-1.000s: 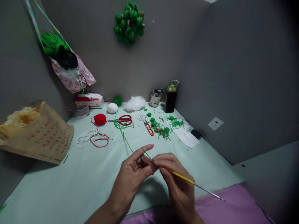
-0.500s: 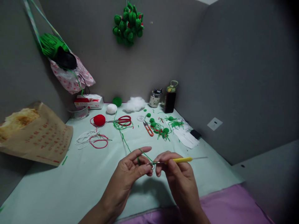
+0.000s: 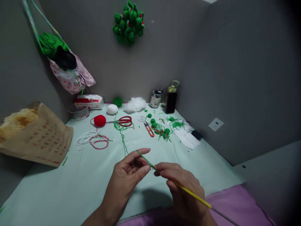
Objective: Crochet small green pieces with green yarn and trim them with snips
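Note:
My left hand (image 3: pixel 128 177) is closed in a pinch on a strand of green yarn (image 3: pixel 143 158) that runs over its forefinger and back across the table towards the red scissors (image 3: pixel 124 120). My right hand (image 3: pixel 182 188) grips a crochet hook with a yellow handle (image 3: pixel 192 196); its tip meets the yarn between my two hands, and the handle slants down to the right. Both hands hover just above the pale green table (image 3: pixel 70 182) near its front edge.
A red yarn ball (image 3: pixel 100 120), white ball (image 3: pixel 112 109), stuffing (image 3: pixel 135 104), orange snips (image 3: pixel 149 129), small green crochet pieces (image 3: pixel 162 130), jars (image 3: pixel 156 99) and loose red and white cord (image 3: pixel 94 139) lie further back. A brown paper bag (image 3: pixel 35 138) leans at left. Purple cloth (image 3: pixel 225 207) lies below.
My right hand has turned the hook from lying level, pointing right, to slanting down to the right. The yarn stays pinched in my left hand.

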{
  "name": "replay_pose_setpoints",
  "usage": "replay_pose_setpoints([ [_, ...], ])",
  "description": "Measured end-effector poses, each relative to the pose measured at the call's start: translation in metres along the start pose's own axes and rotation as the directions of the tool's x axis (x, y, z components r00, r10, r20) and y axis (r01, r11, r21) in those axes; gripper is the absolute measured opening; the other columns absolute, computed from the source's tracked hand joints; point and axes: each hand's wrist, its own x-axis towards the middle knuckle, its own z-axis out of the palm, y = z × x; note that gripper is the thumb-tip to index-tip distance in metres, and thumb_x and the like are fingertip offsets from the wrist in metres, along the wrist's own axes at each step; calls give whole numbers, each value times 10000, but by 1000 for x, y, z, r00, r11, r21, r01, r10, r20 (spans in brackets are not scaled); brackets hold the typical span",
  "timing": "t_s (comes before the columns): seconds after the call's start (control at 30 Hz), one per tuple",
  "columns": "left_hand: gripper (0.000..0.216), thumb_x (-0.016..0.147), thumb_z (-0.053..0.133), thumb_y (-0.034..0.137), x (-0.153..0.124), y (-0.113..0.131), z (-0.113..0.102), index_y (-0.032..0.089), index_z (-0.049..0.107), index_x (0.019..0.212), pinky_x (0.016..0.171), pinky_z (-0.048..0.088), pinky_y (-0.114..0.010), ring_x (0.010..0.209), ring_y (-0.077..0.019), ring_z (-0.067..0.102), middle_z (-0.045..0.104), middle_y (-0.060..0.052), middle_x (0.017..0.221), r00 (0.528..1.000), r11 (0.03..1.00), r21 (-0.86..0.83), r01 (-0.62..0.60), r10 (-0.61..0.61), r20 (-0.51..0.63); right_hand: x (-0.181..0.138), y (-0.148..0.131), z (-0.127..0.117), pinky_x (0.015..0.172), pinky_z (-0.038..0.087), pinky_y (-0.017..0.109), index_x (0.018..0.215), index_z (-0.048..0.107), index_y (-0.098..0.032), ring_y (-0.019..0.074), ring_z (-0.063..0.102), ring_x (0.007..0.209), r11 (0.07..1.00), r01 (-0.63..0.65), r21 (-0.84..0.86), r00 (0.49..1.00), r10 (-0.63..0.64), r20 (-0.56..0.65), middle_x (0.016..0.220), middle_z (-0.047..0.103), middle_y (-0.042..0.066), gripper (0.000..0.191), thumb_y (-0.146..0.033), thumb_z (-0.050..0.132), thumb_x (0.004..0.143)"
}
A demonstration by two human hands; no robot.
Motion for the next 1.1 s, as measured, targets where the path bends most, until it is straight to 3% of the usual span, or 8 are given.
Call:
replay_pose_setpoints([
  [0.23, 379, 750, 855, 250, -5, 3, 4, 278, 765, 1118, 771, 484, -225, 777, -124, 607, 665, 22, 787, 1000, 998, -61, 20, -19, 23, -3, 1, -2, 732, 621, 309, 1300, 633, -237, 209, 747, 886, 975, 89, -203, 995, -77, 65, 1044, 765, 97, 384, -103, 568, 945],
  [0.37, 486, 736, 866, 296, -6, 4, 6, 247, 730, 1200, 737, 477, -235, 719, -113, 576, 626, 17, 778, 966, 930, -285, 231, -184, 181, -7, 4, 2, 828, 609, 342, 1370, 613, -265, 237, 715, 1005, 940, 172, -296, 985, -161, 62, 1079, 740, 98, 507, -81, 651, 900],
  [0.47, 449, 732, 864, 266, -3, 6, 5, 209, 747, 1162, 687, 453, -213, 660, -90, 550, 596, 24, 742, 944, 888, -335, 315, -256, 208, -5, 5, 1, 781, 590, 350, 1249, 683, -281, 218, 687, 961, 998, -12, -59, 999, 10, -38, 1037, 718, 83, 349, -120, 578, 958],
  [0.63, 364, 751, 845, 216, 1, 6, 6, 212, 762, 1105, 716, 440, -203, 685, -91, 547, 617, 31, 732, 986, 952, -260, 164, -147, 85, 3, 7, 2, 674, 553, 317, 982, 717, -238, 182, 639, 796, 910, -233, 343, 955, 282, -97, 850, 661, 49, 222, -197, 501, 1009],
  [0.77, 467, 783, 831, 242, -3, 1, 11, 239, 713, 1235, 797, 447, -239, 758, -121, 561, 634, 24, 753, 993, 973, -204, 105, -91, 79, 0, 12, 12, 749, 579, 303, 1187, 700, -249, 189, 680, 915, 995, -97, -4, 992, 96, -78, 1016, 695, 78, 308, -96, 553, 964],
  [0.9, 467, 790, 824, 267, -4, -2, 9, 207, 718, 1241, 791, 457, -238, 761, -118, 566, 629, 4, 796, 960, 903, -333, 271, -225, 169, -8, 15, 16, 788, 579, 313, 1288, 667, -239, 213, 679, 980, 957, 131, -259, 987, -150, -56, 1082, 704, 98, 386, -90, 568, 945],
  [1.0, 399, 773, 827, 207, -1, -1, 3, 166, 759, 1165, 713, 455, -203, 689, -90, 559, 607, 8, 758, 949, 860, -402, 313, -263, 175, -7, 13, 12, 746, 552, 301, 1175, 694, -235, 182, 654, 902, 996, -86, 18, 983, 88, -159, 988, 694, 67, 326, -63, 520, 960],
  [1.1, 340, 780, 814, 177, 0, 2, 0, 156, 776, 1117, 708, 464, -189, 685, -83, 576, 610, 8, 765, 962, 873, -405, 272, -235, 141, -2, 12, 9, 697, 511, 302, 1028, 715, -230, 162, 604, 797, 891, -226, 393, 927, 321, -196, 864, 646, 38, 230, -145, 504, 996],
])
